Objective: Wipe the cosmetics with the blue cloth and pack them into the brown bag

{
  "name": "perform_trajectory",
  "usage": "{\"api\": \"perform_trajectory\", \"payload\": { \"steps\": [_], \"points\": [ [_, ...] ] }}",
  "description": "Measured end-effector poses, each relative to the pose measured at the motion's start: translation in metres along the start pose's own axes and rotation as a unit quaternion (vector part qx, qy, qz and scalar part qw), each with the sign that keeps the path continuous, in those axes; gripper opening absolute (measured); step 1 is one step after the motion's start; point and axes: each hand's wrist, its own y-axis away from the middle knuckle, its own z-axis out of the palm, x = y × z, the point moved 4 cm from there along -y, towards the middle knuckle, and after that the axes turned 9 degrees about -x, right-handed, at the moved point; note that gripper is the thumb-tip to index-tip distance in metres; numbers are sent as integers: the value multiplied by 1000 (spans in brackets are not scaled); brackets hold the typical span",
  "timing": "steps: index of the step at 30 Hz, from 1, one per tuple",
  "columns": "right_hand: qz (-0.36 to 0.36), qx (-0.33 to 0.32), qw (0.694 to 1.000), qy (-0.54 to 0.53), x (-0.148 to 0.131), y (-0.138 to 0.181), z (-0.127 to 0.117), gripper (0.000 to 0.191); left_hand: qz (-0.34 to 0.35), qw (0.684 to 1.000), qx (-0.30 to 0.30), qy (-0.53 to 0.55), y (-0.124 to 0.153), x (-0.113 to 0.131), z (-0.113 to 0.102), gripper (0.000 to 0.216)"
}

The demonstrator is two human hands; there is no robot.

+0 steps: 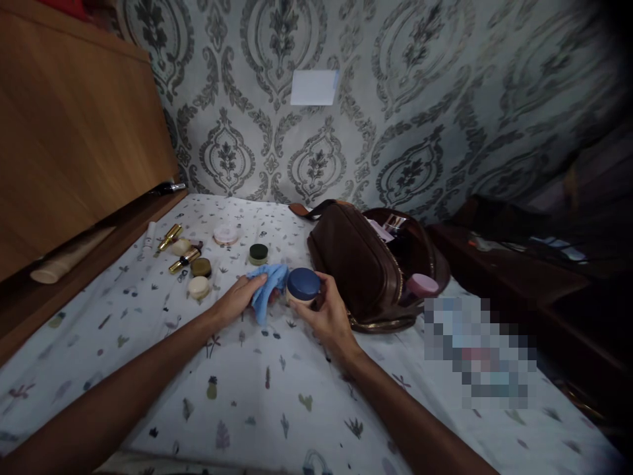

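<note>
A light blue cloth (pixel 268 290) is bunched in my left hand (pixel 241 297), whose fingers close around it. My right hand (pixel 330 312) grips a jar with a dark blue lid (pixel 303 284), thumb and fingers on its side. The cloth's edge meets or nearly meets the left side of the jar; I cannot tell which. Just beyond the cloth stands a small jar with a dark green lid (pixel 258 252). Close to the right hand lies a brown zippered bag (pixel 353 257), its mouth open and cosmetics showing inside.
Left of the hands sit a cream-lidded jar (pixel 198 287), an olive-lidded jar (pixel 201 266), gold tubes (pixel 171 236) and a pink compact (pixel 226 234). A pink-lidded jar (pixel 423 284) rests at the bag's opening. A wooden cabinet (pixel 79 132) borders the left, patterned wallpaper (pixel 227 155) the back.
</note>
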Motion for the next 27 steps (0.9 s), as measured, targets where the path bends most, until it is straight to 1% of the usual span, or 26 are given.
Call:
{"api": "perform_trajectory", "payload": {
  "steps": [1,2,3,5,7,10,12,15,18,21,24,27],
  "points": [
    [0,2,1000,-9,0,-1,0,65,13,1000,13,6,-1,0,-3,41],
    [-2,-2,1000,-16,0,-1,0,62,26,999,17,13,-1,0,-5,40],
    [-4,-9,1000,-22,-1,-1,0,61,38,999,11,23,-1,1,-6,44],
    [-11,-36,999,-26,-5,0,1,58,62,997,-25,41,0,6,-5,62],
    [-20,-65,997,-22,-9,1,3,57,87,992,-79,39,4,12,0,73],
    [-23,-107,994,-17,-13,1,5,57,119,982,-145,-9,13,22,10,73],
    [-27,-120,992,-3,-14,2,6,58,134,977,-158,-44,17,27,15,72],
    [-47,-127,989,57,-17,4,8,61,151,972,-142,-108,19,29,19,69],
    [-33,-128,985,106,-19,10,11,71,196,952,-118,-203,20,28,23,67],
    [-7,-128,987,95,-18,14,14,80,235,924,-98,-284,20,26,26,58],
    [-5,-151,986,65,-17,15,18,93,229,913,-65,-332,22,25,26,42],
    [0,-178,983,53,-17,15,20,103,227,906,-42,-356,26,28,27,37]
  ]
}}
